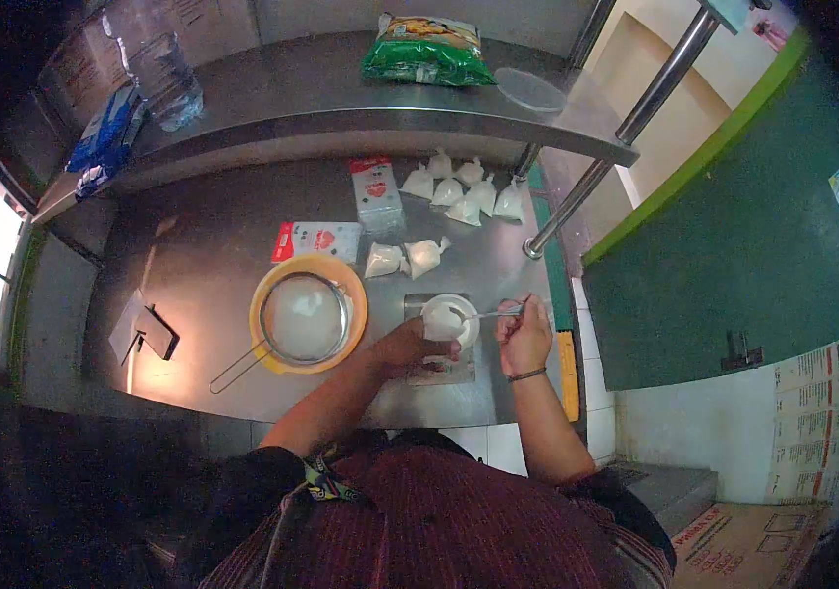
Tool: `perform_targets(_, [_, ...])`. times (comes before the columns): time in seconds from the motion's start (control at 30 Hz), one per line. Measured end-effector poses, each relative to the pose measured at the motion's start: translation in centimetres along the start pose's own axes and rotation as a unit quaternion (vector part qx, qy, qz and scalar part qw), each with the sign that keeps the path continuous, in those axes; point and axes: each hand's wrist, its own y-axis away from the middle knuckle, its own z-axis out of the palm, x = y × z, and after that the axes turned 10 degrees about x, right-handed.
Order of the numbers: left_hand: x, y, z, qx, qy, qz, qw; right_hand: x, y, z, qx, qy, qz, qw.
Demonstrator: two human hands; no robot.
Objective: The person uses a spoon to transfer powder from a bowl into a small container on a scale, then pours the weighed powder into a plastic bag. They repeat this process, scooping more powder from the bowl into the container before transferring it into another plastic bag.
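A small white cup [464, 340] with white powder in it stands on a flat metallic item [456, 369] on the steel counter. The fingers of my left hand [416, 348] are bent against the cup's left side. My right hand [527, 339] is closed round the handle of a metal spoon [490, 314], whose bowl end reaches into the cup. To the left, a sieve [305, 316] with white powder rests on an orange bowl [359, 329]. Two tied bags of white powder [424, 256] lie just behind the cup.
Several more tied bags [466, 208] and two red-and-white packs [377, 196] [316, 241] are at the back. A steel shelf [321, 103] overhangs the counter, carrying a green packet [426, 64] and a clear bottle [169, 83]. A small dark stand [157, 334] is on the left.
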Motion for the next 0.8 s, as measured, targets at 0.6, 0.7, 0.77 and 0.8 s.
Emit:
perform_targets(0.6, [-1.1, -1.5, -0.3, -0.029, -0.105, 0.206, 0.973, -4.7, 4.0, 3.6, -0.203, 0.226, -0.150, 0.941])
perform_targets(0.7, [-2.0, -2.4, -0.5, 0.003, -0.183, 0.253, 0.950, -5.1, 4.4, 3.9, -0.243, 0.273, -0.167, 0.916])
perform_targets(0.77, [-1.8, -2.1, 0.0, -0.010, -0.113, 0.173, 0.978, -6.0, 5.2, 4.2, -0.272, 0.285, -0.154, 0.906])
perform_targets(0.8, [-1.9, -2.0, 0.2, -0.009, -0.112, 0.174, 0.978, -6.4, 5.6, 4.4, -0.301, 0.296, -0.140, 0.896])
